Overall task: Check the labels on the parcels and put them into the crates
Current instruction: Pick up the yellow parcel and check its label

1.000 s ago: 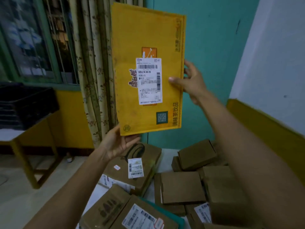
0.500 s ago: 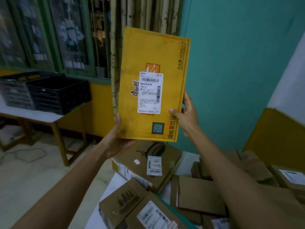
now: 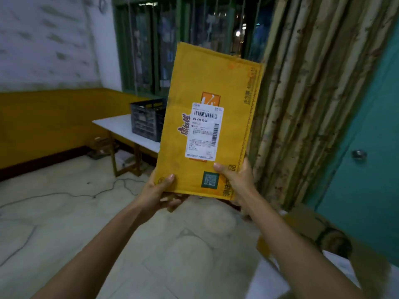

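Observation:
I hold a flat yellow parcel (image 3: 228, 87) upright in front of me, its white shipping label (image 3: 204, 130) with barcodes facing me. My left hand (image 3: 158, 190) grips its bottom left corner, thumb on the front. My right hand (image 3: 235, 180) grips the bottom right edge beside a green QR square. A dark plastic crate (image 3: 146, 119) stands on a white table (image 3: 121, 126) behind the parcel, partly hidden by it.
A brown cardboard parcel (image 3: 319, 231) lies at the lower right on a white tabletop (image 3: 274, 281). A striped curtain (image 3: 302, 100) hangs at the right beside a teal door (image 3: 367, 165). Cables (image 3: 71, 194) trail across the pale floor.
My view has swung left, away from the pile of parcels and toward the table with the crate. Both hands have slid down to the parcel's bottom edge and still hold it upright.

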